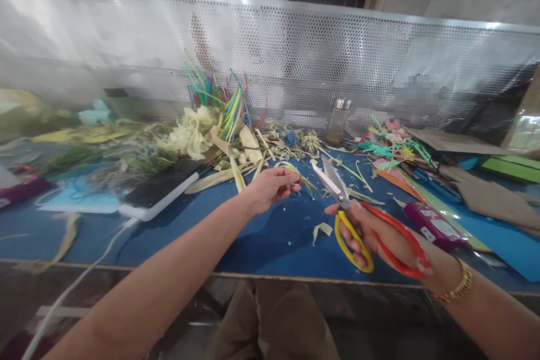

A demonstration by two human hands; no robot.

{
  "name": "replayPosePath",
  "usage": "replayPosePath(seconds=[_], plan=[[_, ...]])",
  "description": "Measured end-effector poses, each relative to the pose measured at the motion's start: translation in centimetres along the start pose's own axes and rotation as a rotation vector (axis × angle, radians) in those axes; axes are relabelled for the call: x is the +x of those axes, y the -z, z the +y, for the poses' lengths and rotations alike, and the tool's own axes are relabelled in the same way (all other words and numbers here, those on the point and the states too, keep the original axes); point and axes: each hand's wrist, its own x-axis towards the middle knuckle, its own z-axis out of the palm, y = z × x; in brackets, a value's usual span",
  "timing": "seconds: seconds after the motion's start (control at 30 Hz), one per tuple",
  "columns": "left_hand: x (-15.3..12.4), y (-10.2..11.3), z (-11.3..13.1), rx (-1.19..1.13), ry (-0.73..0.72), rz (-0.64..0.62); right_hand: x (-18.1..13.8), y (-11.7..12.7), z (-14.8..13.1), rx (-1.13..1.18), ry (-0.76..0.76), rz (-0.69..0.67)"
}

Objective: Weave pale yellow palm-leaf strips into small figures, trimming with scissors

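Note:
My right hand [382, 239] grips a pair of scissors [358, 219] with one red and one yellow handle, its blades apart and pointing up and left. My left hand [272, 187] hovers over the blue table [270, 242], fingers pinched together near a thin pale leaf strip [301, 174]; what it pinches is too small to name. The scissor tips lie just right of those fingers. A small pale offcut [323, 229] rests on the table between my hands.
A heap of pale leaf strips and coloured sticks [215, 124] lies behind my left hand. A phone [158, 191] on a cable is at the left, a glass jar [338, 119] at the back, coloured paper scraps [392, 149] and cardboard [493, 197] at the right. A perforated metal screen [295, 56] closes the back.

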Motion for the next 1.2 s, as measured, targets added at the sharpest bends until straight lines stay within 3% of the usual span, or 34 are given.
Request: replayPosePath(seconds=[0.43, 0.9, 1.07, 1.2], plan=[[0.1, 0.2, -0.6, 0.14, -0.085, -0.08, -0.8, -0.6, -0.4, -0.349, -0.18, 0.048], [-0.5, -0.2, -0.1, 0.26, -0.125, -0.033, -0.8, -1.3, -1.3, -0.366, -0.232, 0.122], [-0.4, -0.1, -0.2, 0.273, -0.126, -0.052, -0.6, -1.2, -1.5, -0.363, -0.317, 0.118], [-0.2, 0.0, -0.4, 0.284, -0.117, -0.072, -0.5, -1.0, -1.6, -0.402, -0.271, 0.126]])
